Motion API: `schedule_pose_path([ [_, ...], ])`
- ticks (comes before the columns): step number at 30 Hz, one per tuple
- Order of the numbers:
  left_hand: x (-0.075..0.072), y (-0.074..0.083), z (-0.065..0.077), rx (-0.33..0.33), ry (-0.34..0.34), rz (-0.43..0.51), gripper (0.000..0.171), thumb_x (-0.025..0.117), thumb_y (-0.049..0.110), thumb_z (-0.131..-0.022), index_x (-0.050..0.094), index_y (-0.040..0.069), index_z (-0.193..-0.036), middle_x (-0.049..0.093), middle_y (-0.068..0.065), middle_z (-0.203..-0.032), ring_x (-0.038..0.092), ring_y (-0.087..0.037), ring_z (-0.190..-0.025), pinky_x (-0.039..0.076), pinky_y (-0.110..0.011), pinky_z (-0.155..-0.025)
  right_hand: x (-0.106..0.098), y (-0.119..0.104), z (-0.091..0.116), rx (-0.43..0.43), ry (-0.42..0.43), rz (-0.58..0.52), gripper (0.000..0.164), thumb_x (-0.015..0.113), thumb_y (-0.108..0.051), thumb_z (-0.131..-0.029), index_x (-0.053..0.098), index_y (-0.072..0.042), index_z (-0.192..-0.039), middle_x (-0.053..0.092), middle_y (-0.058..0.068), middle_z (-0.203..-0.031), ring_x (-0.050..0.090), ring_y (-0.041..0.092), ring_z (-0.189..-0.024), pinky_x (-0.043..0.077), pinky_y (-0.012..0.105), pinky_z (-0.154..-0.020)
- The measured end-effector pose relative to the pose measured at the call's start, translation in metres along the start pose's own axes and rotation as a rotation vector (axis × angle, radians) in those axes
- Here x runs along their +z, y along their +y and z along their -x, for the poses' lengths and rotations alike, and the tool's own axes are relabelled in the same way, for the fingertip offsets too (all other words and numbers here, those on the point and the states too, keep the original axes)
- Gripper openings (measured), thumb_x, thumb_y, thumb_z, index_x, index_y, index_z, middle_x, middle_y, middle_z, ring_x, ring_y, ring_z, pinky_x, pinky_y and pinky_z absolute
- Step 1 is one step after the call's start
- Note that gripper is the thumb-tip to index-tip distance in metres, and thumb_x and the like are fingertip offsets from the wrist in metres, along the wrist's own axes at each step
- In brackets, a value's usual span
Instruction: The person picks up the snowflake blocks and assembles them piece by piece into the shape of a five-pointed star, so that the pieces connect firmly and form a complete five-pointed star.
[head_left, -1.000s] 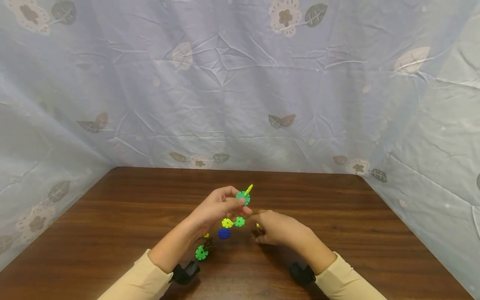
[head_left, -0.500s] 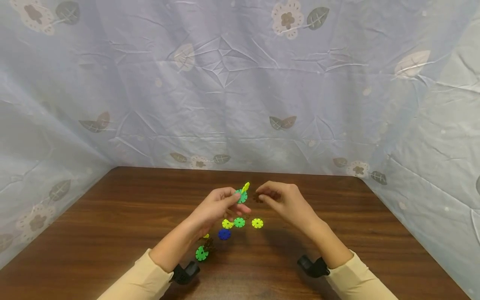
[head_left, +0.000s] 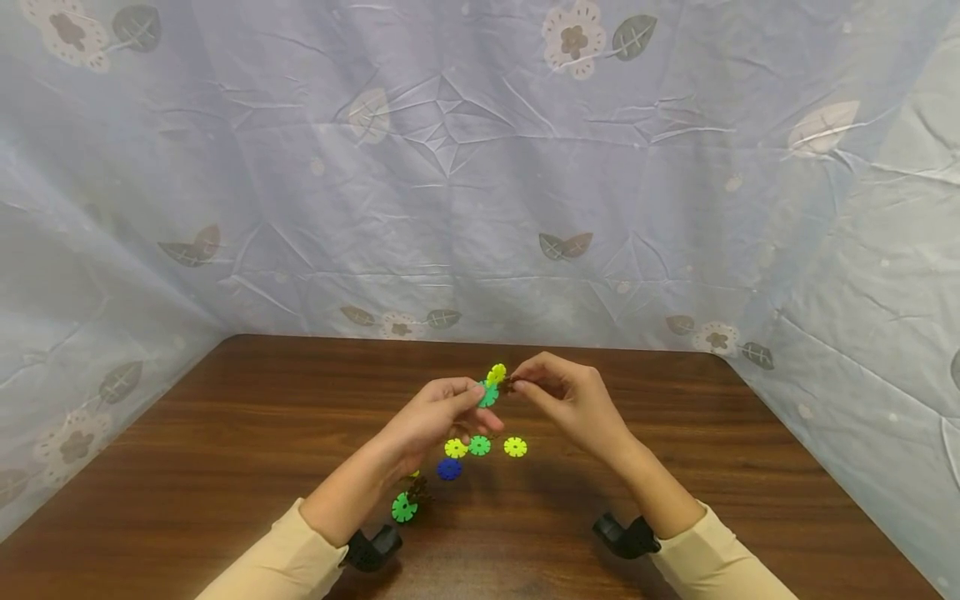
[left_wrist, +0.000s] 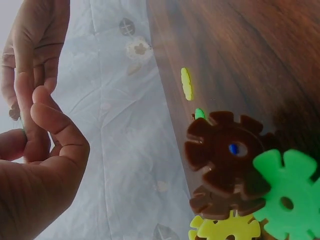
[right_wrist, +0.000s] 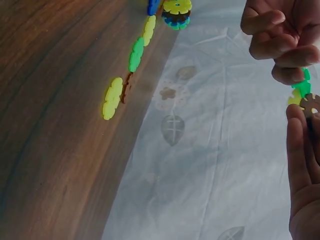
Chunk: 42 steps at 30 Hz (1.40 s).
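Above the table, my left hand point(head_left: 431, 417) pinches a green notched building disc point(head_left: 488, 395) between thumb and fingers. A yellow disc point(head_left: 497, 374) is joined to its upper edge at an angle. My right hand point(head_left: 573, 404) pinches a brown disc point(head_left: 507, 385) by its rim, right at the yellow one. The right wrist view shows this brown disc point(right_wrist: 311, 104) overlapping the yellow, with the green disc point(right_wrist: 303, 82) partly behind the left fingers. In the left wrist view the hands hide most of the held discs.
Loose on the brown table point(head_left: 675, 467) lie a yellow disc point(head_left: 515, 447), a green disc point(head_left: 479, 446), another yellow disc point(head_left: 455, 448) and a blue disc point(head_left: 449, 469). By the left wrist stands a joined cluster with a green disc point(head_left: 404, 507) and brown discs point(left_wrist: 227, 150). Patterned cloth point(head_left: 480, 208) surrounds the table.
The right hand has lifted a brown disc from the table and brought it up and left to the yellow disc. The left hand has turned its joined pair slightly.
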<state>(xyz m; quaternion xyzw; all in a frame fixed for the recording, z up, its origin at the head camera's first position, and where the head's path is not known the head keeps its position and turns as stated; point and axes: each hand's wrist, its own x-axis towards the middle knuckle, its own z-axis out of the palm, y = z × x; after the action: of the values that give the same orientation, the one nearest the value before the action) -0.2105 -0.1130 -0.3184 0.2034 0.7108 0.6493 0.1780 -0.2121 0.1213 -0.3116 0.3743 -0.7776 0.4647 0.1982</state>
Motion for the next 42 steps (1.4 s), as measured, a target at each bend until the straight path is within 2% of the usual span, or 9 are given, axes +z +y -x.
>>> schedule_pose_path([
  [3,0.001,0.001,0.0,0.004,-0.002,0.011,0.026,0.044,0.024,-0.114,0.062,0.007,-0.107,0.077,0.008,-0.084,0.066,-0.009,-0.08,0.05,-0.023,-0.073,0.0,0.0,0.0,-0.006,0.005,-0.037,0.01,0.07,0.003,-0.096,0.071,-0.002,-0.106,0.078,0.015,-0.1,0.08,0.022,-0.089,0.065,0.03,-0.077],
  [11,0.003,0.001,0.001,0.003,-0.016,0.057,0.027,0.044,0.025,-0.114,0.063,0.007,-0.108,0.076,0.011,-0.079,0.068,-0.009,-0.08,0.048,-0.022,-0.072,0.003,0.0,0.001,0.008,-0.007,-0.09,0.01,0.069,0.003,-0.097,0.071,-0.002,-0.106,0.078,0.016,-0.1,0.079,0.011,-0.089,0.065,0.032,-0.078],
  [16,0.007,0.0,0.001,0.016,-0.006,0.092,0.027,0.046,0.025,-0.114,0.061,0.004,-0.107,0.072,0.012,-0.073,0.063,-0.01,-0.079,0.045,-0.022,-0.072,0.006,0.003,0.004,-0.004,-0.004,-0.161,0.009,0.067,0.006,-0.098,0.07,0.001,-0.105,0.076,0.021,-0.099,0.078,0.009,-0.089,0.065,0.028,-0.08],
  [23,0.013,0.001,0.003,0.038,0.017,0.172,0.029,0.043,0.024,-0.114,0.058,0.013,-0.092,0.067,0.014,-0.067,0.052,-0.01,-0.074,0.038,-0.024,-0.072,0.013,0.003,0.005,-0.049,0.038,-0.246,0.01,0.064,0.01,-0.098,0.068,0.006,-0.105,0.073,0.027,-0.096,0.076,0.007,-0.086,0.065,0.031,-0.079],
  [30,0.018,0.004,0.005,0.102,0.03,0.206,0.028,0.044,0.025,-0.114,0.057,0.016,-0.091,0.067,0.016,-0.067,0.051,-0.007,-0.07,0.038,-0.022,-0.069,0.014,-0.005,0.004,-0.036,0.073,-0.219,0.009,0.064,0.008,-0.099,0.068,0.003,-0.106,0.076,0.024,-0.095,0.076,0.008,-0.085,0.065,0.03,-0.078],
  [34,0.014,0.004,0.006,0.078,0.014,0.156,0.026,0.044,0.028,-0.114,0.059,0.017,-0.096,0.07,0.015,-0.073,0.059,-0.008,-0.078,0.042,-0.023,-0.071,0.01,-0.007,0.002,-0.007,0.055,-0.172,0.009,0.066,0.004,-0.099,0.071,0.001,-0.106,0.076,0.021,-0.099,0.076,0.008,-0.087,0.065,0.031,-0.078],
  [37,0.008,0.005,0.006,0.068,-0.005,0.071,0.025,0.046,0.029,-0.114,0.063,0.014,-0.104,0.074,0.012,-0.082,0.067,-0.011,-0.087,0.052,-0.026,-0.081,0.005,-0.007,0.001,-0.003,0.059,-0.102,0.009,0.071,0.001,-0.097,0.075,-0.004,-0.104,0.076,0.015,-0.099,0.073,0.005,-0.088,0.063,0.028,-0.075],
  [39,0.003,0.007,0.006,0.075,-0.013,0.004,0.027,0.048,0.03,-0.113,0.065,0.009,-0.112,0.076,0.008,-0.091,0.072,-0.013,-0.095,0.057,-0.033,-0.091,0.001,-0.007,0.0,-0.012,0.068,-0.061,0.011,0.073,0.0,-0.095,0.077,-0.006,-0.103,0.075,0.011,-0.098,0.07,0.004,-0.088,0.061,0.025,-0.072],
  [42,-0.003,0.01,0.006,0.083,-0.009,-0.06,0.037,0.05,0.035,-0.112,0.065,0.004,-0.127,0.074,-0.002,-0.11,0.071,-0.019,-0.105,0.059,-0.045,-0.099,-0.003,-0.006,-0.001,-0.021,0.074,-0.036,0.012,0.075,0.0,-0.094,0.078,-0.008,-0.103,0.075,0.008,-0.097,0.068,0.007,-0.087,0.058,0.023,-0.069],
])
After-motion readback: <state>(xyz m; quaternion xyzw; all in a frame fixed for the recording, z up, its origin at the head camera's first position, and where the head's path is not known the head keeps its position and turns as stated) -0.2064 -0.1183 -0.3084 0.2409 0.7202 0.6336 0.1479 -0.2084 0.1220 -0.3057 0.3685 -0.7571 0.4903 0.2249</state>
